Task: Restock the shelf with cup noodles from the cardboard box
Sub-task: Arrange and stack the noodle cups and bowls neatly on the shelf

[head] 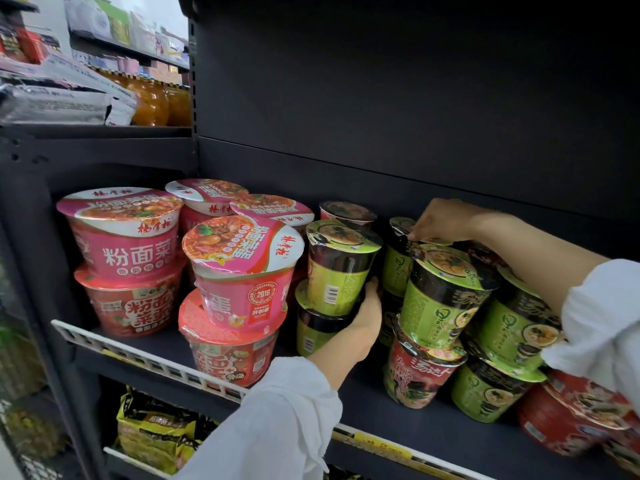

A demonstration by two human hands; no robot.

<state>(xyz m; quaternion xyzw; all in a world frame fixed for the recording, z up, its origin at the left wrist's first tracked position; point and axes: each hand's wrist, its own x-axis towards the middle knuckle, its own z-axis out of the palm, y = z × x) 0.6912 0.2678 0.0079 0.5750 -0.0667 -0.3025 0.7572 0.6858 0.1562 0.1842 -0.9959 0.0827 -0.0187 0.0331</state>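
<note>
On the dark shelf (pixel 374 403) green-and-black cup noodles stand in stacks of two. My left hand (pixel 363 320) grips the base of the upper green cup (pixel 339 268), which sits on another green cup (pixel 313 332). My right hand (pixel 440 220) reaches to the back and pinches the lid rim of a green cup (pixel 398 261) in the rear row. In front of it a green cup (pixel 443 296) rests tilted on a red cup (pixel 417 375). No cardboard box is in view.
Pink and red noodle bowls (pixel 128 244) are stacked at the left of the shelf. More green and red cups (pixel 512 323) crowd the right. A white wire rail (pixel 145 362) edges the shelf front. Yellow noodle packets (pixel 156 434) lie on the shelf below; orange bottles (pixel 152 102) stand above left.
</note>
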